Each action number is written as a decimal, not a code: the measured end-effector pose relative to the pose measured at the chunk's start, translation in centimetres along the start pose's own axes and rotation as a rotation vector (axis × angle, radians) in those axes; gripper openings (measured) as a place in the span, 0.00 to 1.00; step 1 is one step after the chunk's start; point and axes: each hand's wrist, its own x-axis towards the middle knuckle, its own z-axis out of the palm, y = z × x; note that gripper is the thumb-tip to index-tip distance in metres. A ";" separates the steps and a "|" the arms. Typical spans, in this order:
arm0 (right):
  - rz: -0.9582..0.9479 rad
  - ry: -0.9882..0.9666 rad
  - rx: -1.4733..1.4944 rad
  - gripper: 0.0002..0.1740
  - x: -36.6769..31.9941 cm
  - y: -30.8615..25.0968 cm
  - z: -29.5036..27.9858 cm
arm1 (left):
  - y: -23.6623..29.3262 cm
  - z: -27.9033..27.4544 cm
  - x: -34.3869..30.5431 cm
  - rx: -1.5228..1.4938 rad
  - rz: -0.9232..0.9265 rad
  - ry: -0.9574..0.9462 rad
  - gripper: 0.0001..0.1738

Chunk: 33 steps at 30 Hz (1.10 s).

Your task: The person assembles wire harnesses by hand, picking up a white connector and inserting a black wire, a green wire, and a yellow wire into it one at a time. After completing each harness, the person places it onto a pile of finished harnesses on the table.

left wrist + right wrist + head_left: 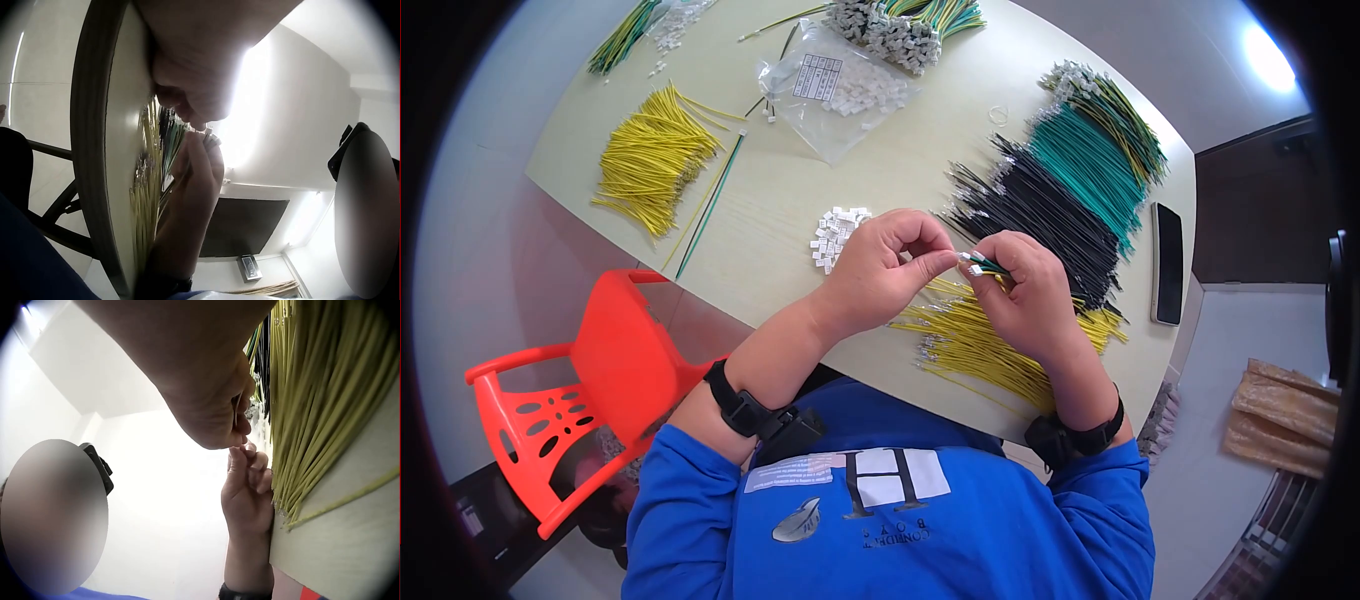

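Note:
Around wires with white connectors [976, 270], the right hand [1032, 290] curls its fingers and thumb, the connectors showing at its fingertips. Beside it, the left hand [890, 262] pinches thumb against forefinger at the connectors; what lies between them is too small to tell. In the left wrist view the left hand [197, 81] is above the right hand [199, 162], their fingertips close together. The right wrist view shows the right hand [209, 406] meeting the left hand [247, 487], the held pieces mostly hidden. Loose white connectors [832, 238] lie left of the left hand.
Yellow wires [990, 350], black wires [1040, 220] and green wires [1090, 150] lie on the table's right side. Another yellow bundle [650, 160] is at left, with a bag of connectors [840, 95] at the back. A phone [1167, 265] lies near the right edge; a red chair [620, 350] stands at left.

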 end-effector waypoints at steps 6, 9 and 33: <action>-0.062 0.013 0.001 0.05 0.1 0.1 0.3 | -0.1 0.0 0.0 -0.064 0.002 -0.024 0.03; -0.079 0.011 0.006 0.06 0.1 0.1 0.3 | -0.2 0.0 0.0 -0.101 -0.013 -0.036 0.03; 0.277 0.021 -0.459 0.10 2.7 2.3 -3.3 | 0.0 0.3 -0.1 -0.157 -0.096 0.016 0.06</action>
